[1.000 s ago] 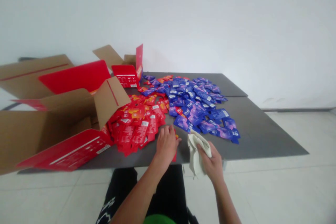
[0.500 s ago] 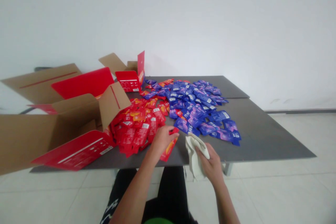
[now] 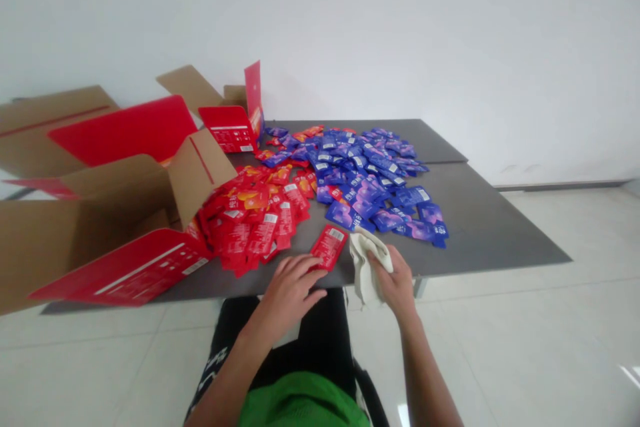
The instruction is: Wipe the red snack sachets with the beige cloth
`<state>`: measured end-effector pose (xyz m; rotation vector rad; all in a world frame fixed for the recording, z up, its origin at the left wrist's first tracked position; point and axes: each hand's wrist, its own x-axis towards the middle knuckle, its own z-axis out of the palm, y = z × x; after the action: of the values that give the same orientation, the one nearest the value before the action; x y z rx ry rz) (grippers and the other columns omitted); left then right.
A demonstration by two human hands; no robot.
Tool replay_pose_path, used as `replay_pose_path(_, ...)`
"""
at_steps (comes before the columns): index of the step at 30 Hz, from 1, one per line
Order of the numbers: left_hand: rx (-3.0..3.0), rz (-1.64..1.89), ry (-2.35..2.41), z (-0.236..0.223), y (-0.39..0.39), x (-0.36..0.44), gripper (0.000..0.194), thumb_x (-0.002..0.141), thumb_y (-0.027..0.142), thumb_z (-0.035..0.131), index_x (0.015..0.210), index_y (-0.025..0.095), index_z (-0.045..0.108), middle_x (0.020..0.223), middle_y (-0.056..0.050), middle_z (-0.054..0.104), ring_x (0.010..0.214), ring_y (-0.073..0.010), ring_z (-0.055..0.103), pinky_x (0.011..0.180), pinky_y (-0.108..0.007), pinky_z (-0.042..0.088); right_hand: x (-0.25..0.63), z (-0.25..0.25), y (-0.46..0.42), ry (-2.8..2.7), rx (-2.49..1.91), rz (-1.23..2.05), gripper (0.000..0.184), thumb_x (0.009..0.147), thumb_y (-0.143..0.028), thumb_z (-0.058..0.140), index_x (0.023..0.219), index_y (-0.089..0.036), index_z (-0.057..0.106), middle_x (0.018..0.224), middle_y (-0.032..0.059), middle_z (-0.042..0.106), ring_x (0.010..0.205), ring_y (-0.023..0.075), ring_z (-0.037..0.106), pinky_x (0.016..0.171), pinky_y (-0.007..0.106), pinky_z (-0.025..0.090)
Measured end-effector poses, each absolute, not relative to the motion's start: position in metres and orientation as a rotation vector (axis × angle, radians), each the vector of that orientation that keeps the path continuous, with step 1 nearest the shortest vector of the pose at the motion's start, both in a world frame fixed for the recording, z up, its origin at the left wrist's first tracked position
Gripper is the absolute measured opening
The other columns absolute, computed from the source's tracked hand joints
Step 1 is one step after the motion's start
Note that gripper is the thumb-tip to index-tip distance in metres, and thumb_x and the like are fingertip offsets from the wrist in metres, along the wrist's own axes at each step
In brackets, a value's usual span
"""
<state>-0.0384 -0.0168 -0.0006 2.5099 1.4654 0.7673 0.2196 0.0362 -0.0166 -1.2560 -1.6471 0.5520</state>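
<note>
Left hand — by sachet (right holds cloth)

Green shirt, black printed shorts, bare hands

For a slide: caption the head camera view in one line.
Left hand near a red sachet; right hand holds a cloth.
</note>
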Motion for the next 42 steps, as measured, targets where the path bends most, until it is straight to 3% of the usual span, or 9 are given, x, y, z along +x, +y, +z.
replay_pose_path(3, 2.524, 0.835, 1.515, -0.011, -0.032, -0.033, 0.036, 0.093, 0.028, 0.070, 0.128, 0.023, 0.065, 0.138, -0.010, 0.063, 0.128, -0.0271, 0.057, 0.109, -0.049, 0.047, 0.222, -0.007, 0.045, -1.675, -1.241, 0.549, 0.021, 0.097, -0.038, 0.062, 0.098, -0.021, 0.074, 0.093, 0.0047, 0.070, 0.085, 0.0207, 0.067, 0.078, 0.031, 0.053)
replay_pose_path(6, 2.568, 0.905, 1.516, -0.021, -0.042, -0.026, 0.030, 0.097, 0.024, 0.063, 0.127, 0.020, 0.065, 0.140, -0.011, 0.062, 0.131, -0.0268, 0.058, 0.110, -0.048, 0.049, 0.216, 0.012, 0.056, -1.775, -1.127, 0.467, 0.020, 0.097, -0.028, 0.060, 0.110, -0.023, 0.075, 0.100, 0.0058, 0.070, 0.091, 0.0217, 0.067, 0.083, 0.033, 0.053)
replay_pose_path(12, 2.557, 1.036, 1.582, -0.041, -0.048, -0.021, 0.032, 0.100, 0.016, 0.053, 0.129, 0.020, 0.066, 0.132, -0.011, 0.068, 0.126, -0.0265, 0.063, 0.106, -0.047, 0.054, 0.164, 0.024, 0.058, -2.284, -0.955, 0.463, 0.045, 0.093, -0.012, 0.057, 0.135, -0.027, 0.066, 0.123, 0.0064, 0.068, 0.109, 0.0211, 0.067, 0.093, 0.028, 0.053)
replay_pose_path(16, 2.517, 1.115, 1.594, -0.051, -0.046, -0.021, 0.035, 0.100, 0.012, 0.049, 0.129, 0.021, 0.066, 0.124, -0.009, 0.073, 0.119, -0.0247, 0.067, 0.105, -0.046, 0.055, 0.146, 0.009, 0.074, -2.603, -1.010, 0.400, 0.047, 0.091, -0.013, 0.063, 0.135, -0.029, 0.066, 0.128, 0.0051, 0.068, 0.109, 0.0207, 0.069, 0.089, 0.027, 0.055)
replay_pose_path(23, 2.461, 1.121, 1.599, -0.053, -0.045, -0.020, 0.035, 0.100, 0.010, 0.047, 0.126, 0.020, 0.068, 0.131, -0.007, 0.071, 0.126, -0.0226, 0.063, 0.106, -0.045, 0.055, 0.164, 0.024, 0.116, -2.485, -1.253, 0.160, 0.052, 0.089, -0.006, 0.060, 0.138, -0.024, 0.065, 0.128, 0.0101, 0.068, 0.108, 0.0233, 0.069, 0.091, 0.030, 0.057)
replay_pose_path(29, 2.443, 1.142, 1.629, -0.058, -0.046, -0.019, 0.034, 0.099, 0.010, 0.050, 0.124, 0.020, 0.070, 0.118, -0.007, 0.075, 0.113, -0.0240, 0.069, 0.103, -0.046, 0.056, 0.151, 0.014, 0.069, -2.660, -0.909, 0.364, 0.049, 0.091, -0.015, 0.065, 0.137, -0.029, 0.064, 0.130, 0.0063, 0.068, 0.110, 0.0205, 0.069, 0.090, 0.027, 0.057)
replay_pose_path(36, 2.403, 1.149, 1.574, -0.058, -0.045, -0.020, 0.034, 0.100, 0.008, 0.047, 0.126, 0.019, 0.067, 0.134, -0.006, 0.069, 0.128, -0.0220, 0.061, 0.109, -0.044, 0.052, 0.162, 0.019, 0.108, -2.470, -1.246, 0.201, 0.052, 0.088, -0.006, 0.059, 0.135, -0.025, 0.066, 0.127, 0.0089, 0.068, 0.106, 0.0222, 0.070, 0.089, 0.029, 0.057)
replay_pose_path(42, 2.360, 1.159, 1.590, -0.058, -0.045, -0.020, 0.035, 0.100, 0.009, 0.048, 0.127, 0.021, 0.067, 0.125, -0.005, 0.073, 0.120, -0.0230, 0.066, 0.106, -0.044, 0.053, 0.152, 0.011, 0.075, -2.633, -0.967, 0.380, 0.053, 0.089, -0.011, 0.063, 0.139, -0.030, 0.063, 0.130, 0.0068, 0.068, 0.114, 0.0222, 0.067, 0.092, 0.029, 0.057)
